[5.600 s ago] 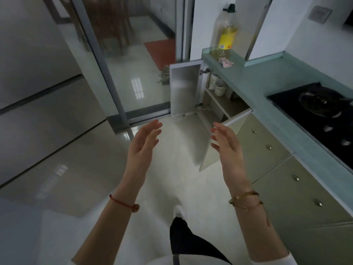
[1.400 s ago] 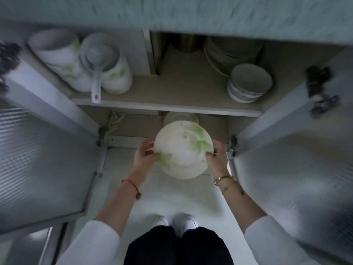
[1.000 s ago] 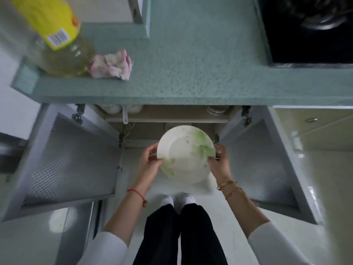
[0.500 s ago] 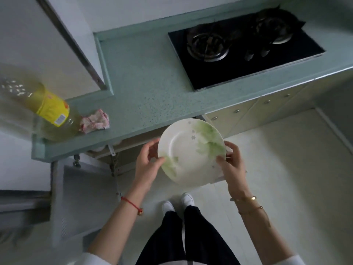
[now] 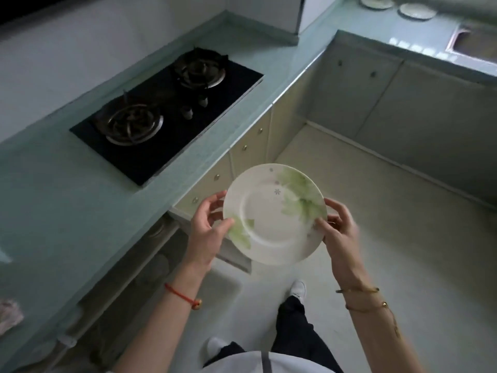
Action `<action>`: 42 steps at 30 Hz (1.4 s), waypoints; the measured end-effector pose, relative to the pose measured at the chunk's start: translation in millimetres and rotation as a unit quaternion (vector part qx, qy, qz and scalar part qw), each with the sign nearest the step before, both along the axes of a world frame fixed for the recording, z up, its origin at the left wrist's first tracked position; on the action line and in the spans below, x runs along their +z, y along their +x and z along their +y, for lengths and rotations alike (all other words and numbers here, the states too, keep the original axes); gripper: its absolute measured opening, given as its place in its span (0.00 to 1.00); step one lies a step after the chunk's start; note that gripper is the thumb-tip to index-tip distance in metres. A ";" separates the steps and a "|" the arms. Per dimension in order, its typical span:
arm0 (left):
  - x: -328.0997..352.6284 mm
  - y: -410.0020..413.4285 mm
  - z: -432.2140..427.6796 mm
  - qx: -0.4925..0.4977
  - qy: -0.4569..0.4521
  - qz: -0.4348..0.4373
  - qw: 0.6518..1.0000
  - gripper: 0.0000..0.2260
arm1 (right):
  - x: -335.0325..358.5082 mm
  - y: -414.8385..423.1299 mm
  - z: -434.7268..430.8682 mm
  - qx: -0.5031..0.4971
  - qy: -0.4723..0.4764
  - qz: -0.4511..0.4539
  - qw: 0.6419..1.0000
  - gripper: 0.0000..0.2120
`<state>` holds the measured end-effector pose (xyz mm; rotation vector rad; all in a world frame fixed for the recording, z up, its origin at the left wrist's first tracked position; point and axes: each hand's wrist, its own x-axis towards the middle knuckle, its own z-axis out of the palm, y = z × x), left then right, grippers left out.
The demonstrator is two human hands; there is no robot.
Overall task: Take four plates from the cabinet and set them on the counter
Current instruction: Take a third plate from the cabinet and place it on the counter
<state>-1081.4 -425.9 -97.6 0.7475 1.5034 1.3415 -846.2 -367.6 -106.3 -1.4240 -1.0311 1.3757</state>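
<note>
Both hands grip the plate (image 5: 271, 214): my left hand (image 5: 208, 227) pinches its left rim, my right hand (image 5: 337, 227) its right. It faces up, green print far-right, over open floor (image 5: 390, 224) just off the counter (image 5: 53, 205) edge. Beyond lie the hob (image 5: 166, 114) and, farthest, two plates (image 5: 416, 10).

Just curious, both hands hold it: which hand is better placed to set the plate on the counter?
Probably the left hand: it grips the plate on the counter side; the right hand is over floor.
</note>
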 end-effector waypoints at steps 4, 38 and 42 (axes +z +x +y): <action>4.5 63.0 75.0 -0.028 0.018 -0.006 0.999 0.23 | 11.1 66.4 53.8 -0.042 0.020 -0.013 0.999 0.18; 32.6 331.2 702.9 -0.198 0.066 -0.009 0.978 0.25 | 43.7 323.4 586.2 -0.225 0.036 -0.051 0.972 0.14; 33.7 341.6 770.3 -0.194 0.056 -0.002 0.979 0.25 | 45.0 334.3 654.8 -0.220 0.030 -0.050 0.974 0.13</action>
